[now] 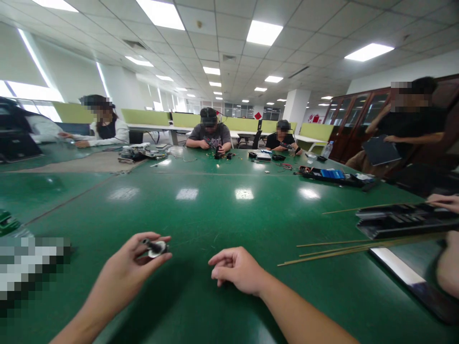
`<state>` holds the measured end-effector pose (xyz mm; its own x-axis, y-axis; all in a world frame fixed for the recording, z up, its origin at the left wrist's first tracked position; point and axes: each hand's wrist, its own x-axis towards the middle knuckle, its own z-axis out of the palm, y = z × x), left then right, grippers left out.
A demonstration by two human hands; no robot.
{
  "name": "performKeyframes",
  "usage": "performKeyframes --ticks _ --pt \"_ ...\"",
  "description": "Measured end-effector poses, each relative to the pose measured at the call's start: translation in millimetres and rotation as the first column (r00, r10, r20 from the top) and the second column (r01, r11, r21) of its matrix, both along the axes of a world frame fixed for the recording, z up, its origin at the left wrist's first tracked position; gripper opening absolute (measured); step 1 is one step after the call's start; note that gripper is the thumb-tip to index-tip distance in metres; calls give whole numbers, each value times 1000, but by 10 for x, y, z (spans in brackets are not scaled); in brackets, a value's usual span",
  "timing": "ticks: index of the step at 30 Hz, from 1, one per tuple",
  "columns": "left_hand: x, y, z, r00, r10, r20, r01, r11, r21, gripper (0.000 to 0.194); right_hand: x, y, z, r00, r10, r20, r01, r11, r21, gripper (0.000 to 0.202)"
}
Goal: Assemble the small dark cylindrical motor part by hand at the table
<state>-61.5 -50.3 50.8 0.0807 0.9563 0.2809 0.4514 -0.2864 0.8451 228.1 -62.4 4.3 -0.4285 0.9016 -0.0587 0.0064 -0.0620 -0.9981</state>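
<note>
At the lower left of the frame the left hand (134, 267) is raised off the glossy dark green counter (222, 215), its thumb and fingers pinched together on a small round silver metal part with a dark stub (155, 248); the part sits at the fingertips, turned up toward the camera, which looks like a way of keeping its face in view while it is examined. Just right of centre at the bottom, the right hand (238, 270) rests on the counter with its fingers curled loosely inward, holding nothing that can be seen, though whether something small lies under the palm cannot be told. To the right, several thin yellowish wooden rods (337, 251) lie flat on the counter, side by side and pointing toward a black tray of dark parts (401, 220) at the right edge, probably laid down so that they cannot roll. Another person's hand (444, 202) rests at that tray's far end. Across the counter, in the upper middle of the frame, seated people bend over small black devices, with a long black tray holding a blue item (332, 176) nearby.
</note>
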Motion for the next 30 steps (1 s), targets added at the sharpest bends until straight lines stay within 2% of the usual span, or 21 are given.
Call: performKeyframes --ticks 3,5,7,10,13,15,19,26,30 --pt "503 153 -64 981 -183 59 185 982 -36 40 41 70 -37 981 -186 44 180 976 121 33" --pt "743 197 -141 969 -248 -14 248 969 -2 36 75 118 -67 951 -293 100 262 934 244 34" --pt "851 207 -235 948 -286 -140 296 954 51 34 98 150 -98 927 -346 143 285 900 329 38" --pt "830 207 -363 890 -325 -320 382 914 135 37 95 158 -131 918 -352 180 268 889 372 44" --pt "749 226 -445 836 -372 -403 468 868 169 41 64 132 -130 912 -351 210 251 886 389 49" --pt "721 249 -483 841 -364 -401 461 870 175 44 49 114 -109 905 -351 240 236 884 403 50" --pt "728 294 -529 898 -291 -329 357 920 159 50 41 100 -48 897 -354 266 225 882 414 47" --pt "776 293 -465 920 -308 -243 346 929 130 26 17 89 20 890 -345 298 204 886 417 34" --pt "775 279 -463 921 -314 -230 350 927 135 23 -5 88 30 881 -341 328 179 882 437 23"
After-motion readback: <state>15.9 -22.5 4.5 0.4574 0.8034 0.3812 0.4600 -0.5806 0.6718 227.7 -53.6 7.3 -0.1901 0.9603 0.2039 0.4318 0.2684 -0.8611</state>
